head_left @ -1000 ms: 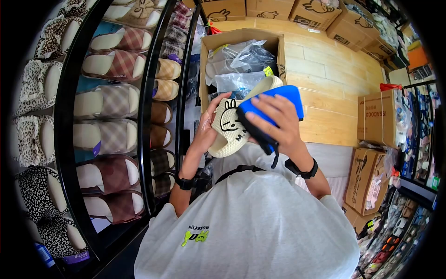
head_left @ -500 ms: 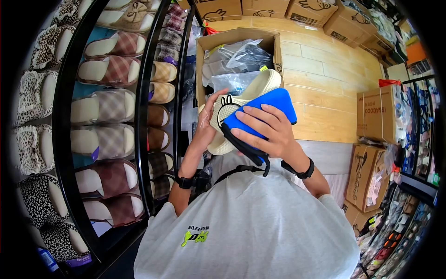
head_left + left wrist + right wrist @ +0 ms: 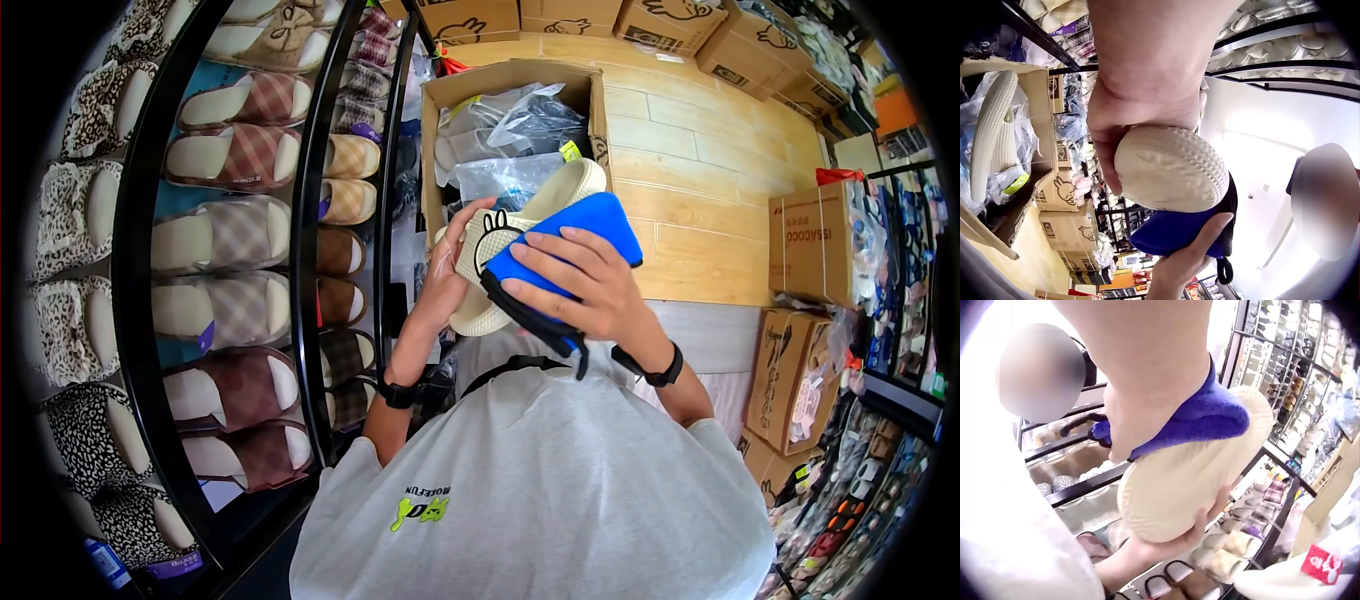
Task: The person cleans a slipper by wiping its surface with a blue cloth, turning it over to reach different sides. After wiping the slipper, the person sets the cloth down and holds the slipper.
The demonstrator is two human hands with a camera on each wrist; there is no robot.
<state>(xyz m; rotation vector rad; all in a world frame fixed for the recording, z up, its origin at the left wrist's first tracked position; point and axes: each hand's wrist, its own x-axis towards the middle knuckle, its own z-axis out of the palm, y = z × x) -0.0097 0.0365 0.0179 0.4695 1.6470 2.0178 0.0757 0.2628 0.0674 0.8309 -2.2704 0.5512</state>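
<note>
Between the person's hands, near the open carton (image 3: 512, 72), a cream slipper (image 3: 482, 240) tilts at an angle. The left hand (image 3: 440, 283) grips its side, fingers curled round the edge. The right hand (image 3: 590, 287) clasps a blue pad (image 3: 603, 215) with a black strap (image 3: 535, 326), pressing it against the slipper.

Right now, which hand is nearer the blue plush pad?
Right: the right hand grips the blue plush pad; the left hand is off it, to its left, holding the cream rabbit-print slipper.
</note>
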